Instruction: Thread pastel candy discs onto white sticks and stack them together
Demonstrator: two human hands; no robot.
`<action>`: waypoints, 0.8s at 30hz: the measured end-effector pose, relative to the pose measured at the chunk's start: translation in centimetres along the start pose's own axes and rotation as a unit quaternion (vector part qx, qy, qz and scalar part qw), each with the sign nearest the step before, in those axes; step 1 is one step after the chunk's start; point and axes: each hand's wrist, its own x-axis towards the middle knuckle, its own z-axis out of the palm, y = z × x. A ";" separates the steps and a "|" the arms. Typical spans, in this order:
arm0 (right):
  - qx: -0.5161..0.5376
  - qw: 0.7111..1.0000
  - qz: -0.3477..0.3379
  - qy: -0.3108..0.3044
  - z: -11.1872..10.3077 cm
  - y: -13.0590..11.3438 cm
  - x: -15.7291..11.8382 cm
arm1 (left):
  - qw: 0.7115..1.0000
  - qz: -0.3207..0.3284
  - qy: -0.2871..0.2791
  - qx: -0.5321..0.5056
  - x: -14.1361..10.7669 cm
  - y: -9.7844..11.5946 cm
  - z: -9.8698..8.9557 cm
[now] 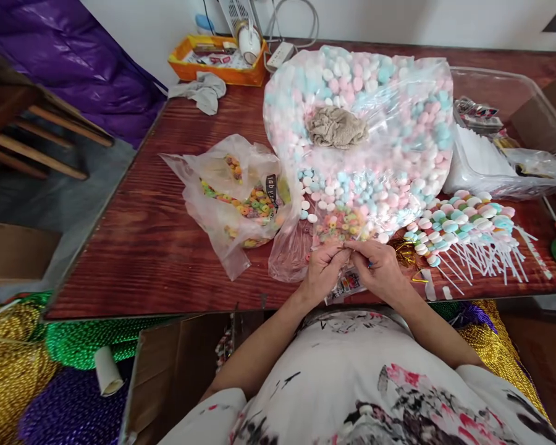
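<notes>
My left hand (325, 267) and my right hand (374, 264) meet fingertip to fingertip at the table's front edge, both pinched closed. What they pinch is too small to make out. Just beyond them lies a clear bag of colourful rings (340, 224), against a large clear bag of pink, white and blue candies (352, 80). Below my fingers is a small printed packet (347, 284). Gold twist ties (404, 250) lie right of my right hand, beside a pile of candy sticks (467, 219) with white stems. An open bag of coloured rings (254, 201) stands to the left.
A beige cloth (337, 127) rests on the large bag. At the back are an orange tray (245, 75), a grey cloth (206, 91) and a power strip (280, 55). A clear plastic bin (486, 182) stands right. Shiny beads (78, 340) and a cardboard box (162, 371) are below the table.
</notes>
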 end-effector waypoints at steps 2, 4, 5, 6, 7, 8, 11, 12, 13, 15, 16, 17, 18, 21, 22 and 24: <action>-0.002 1.000 0.012 0.007 0.3 -0.2 -0.3 | 1.000 0.002 0.015 -0.004 0.0 -0.1 -0.1; 0.007 0.999 0.029 0.041 0.7 -0.3 -1.0 | 1.000 0.002 0.026 -0.005 0.0 0.0 -0.3; 0.017 0.997 0.044 0.063 0.9 -0.3 -1.3 | 1.000 0.004 0.028 -0.004 0.0 0.1 -0.3; 0.036 0.994 0.064 0.082 1.2 -0.2 -1.7 | 1.000 0.010 0.028 -0.001 0.0 0.2 -0.4; 0.070 0.989 0.089 0.095 1.4 -0.1 -2.0 | 0.999 0.021 0.026 0.004 0.0 0.4 -0.4; 0.118 0.981 0.119 0.098 1.5 0.0 -2.2 | 0.999 0.038 0.021 0.013 0.0 0.6 -0.4; 0.288 0.932 0.214 0.053 1.6 0.9 -1.9 | 0.994 0.090 -0.005 0.062 0.0 1.4 -0.4; 0.335 0.911 0.237 0.032 1.5 1.3 -1.6 | 0.991 0.103 -0.014 0.082 0.0 1.8 -0.5; 0.373 0.892 0.254 0.005 1.3 1.8 -1.3 | 0.989 0.111 -0.023 0.098 0.0 2.1 -0.5; 0.427 0.861 0.267 -0.069 1.0 2.7 -0.5 | 0.985 0.116 -0.043 0.122 0.2 2.7 -0.7; 0.439 0.853 0.261 -0.109 0.8 3.1 -0.2 | 0.983 0.115 -0.058 0.133 0.3 3.0 -0.9; 0.437 0.853 0.245 -0.149 0.5 3.3 0.1 | 0.981 0.110 -0.076 0.142 0.4 3.3 -1.1; 0.414 0.865 0.216 -0.186 0.1 3.3 0.3 | 0.979 0.099 -0.099 0.148 0.6 3.6 -1.4; 0.218 0.946 0.026 -0.237 -1.3 2.3 0.5 | 0.970 -0.004 -0.215 0.115 1.3 4.2 -2.5; 0.131 0.960 -0.069 -0.238 -1.8 1.6 0.5 | 0.959 -0.063 -0.262 0.084 1.5 4.3 -2.9; -0.015 0.940 -0.255 -0.225 -2.7 0.4 0.3 | 0.924 -0.180 -0.337 0.016 1.7 4.3 -3.5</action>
